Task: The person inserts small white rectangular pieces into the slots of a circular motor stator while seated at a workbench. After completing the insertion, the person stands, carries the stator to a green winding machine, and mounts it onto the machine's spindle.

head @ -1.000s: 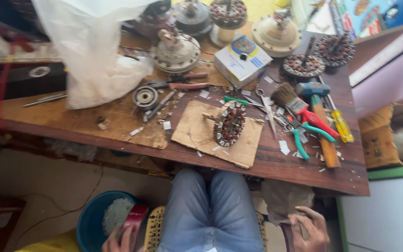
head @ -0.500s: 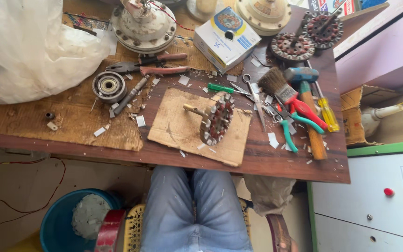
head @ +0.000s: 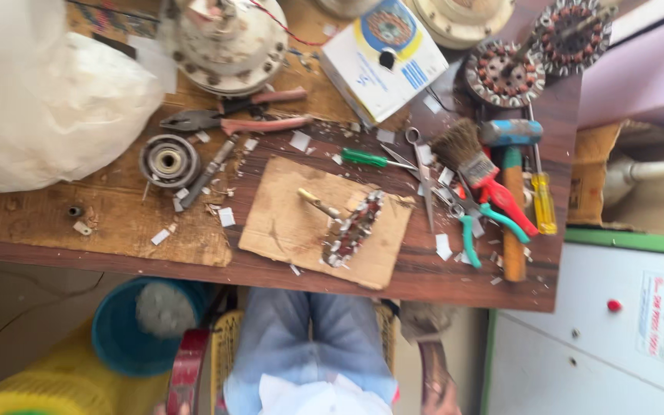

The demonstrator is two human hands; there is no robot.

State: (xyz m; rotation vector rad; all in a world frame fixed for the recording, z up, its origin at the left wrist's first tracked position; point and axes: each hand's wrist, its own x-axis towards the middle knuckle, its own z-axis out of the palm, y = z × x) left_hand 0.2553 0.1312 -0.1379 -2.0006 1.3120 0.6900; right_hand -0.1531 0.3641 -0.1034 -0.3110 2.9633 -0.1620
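A wound fan stator with a short shaft (head: 351,229) lies on a piece of cardboard (head: 286,223) near the front edge of the wooden bench (head: 117,250). My knees in blue jeans (head: 309,346) show below the bench. My left hand is out of frame. Only my right forearm (head: 436,376) shows at the bottom edge beside the right knee; the hand itself is cut off, so its grip is hidden. Neither hand touches anything on the bench.
On the bench lie pliers (head: 232,119), a round bearing housing (head: 168,160), a green screwdriver (head: 370,160), scissors (head: 424,184), a brush (head: 470,161), a hammer (head: 510,207), a box (head: 386,58), a motor housing (head: 228,38) and a white bag (head: 40,100). A blue bucket (head: 117,338) stands below, and a button panel (head: 655,307) on the right.
The view has moved closer to the bench and shifted right. Both hands, seen beside my knees a second ago, have dropped out at the bottom edge. Nothing on the bench has moved.
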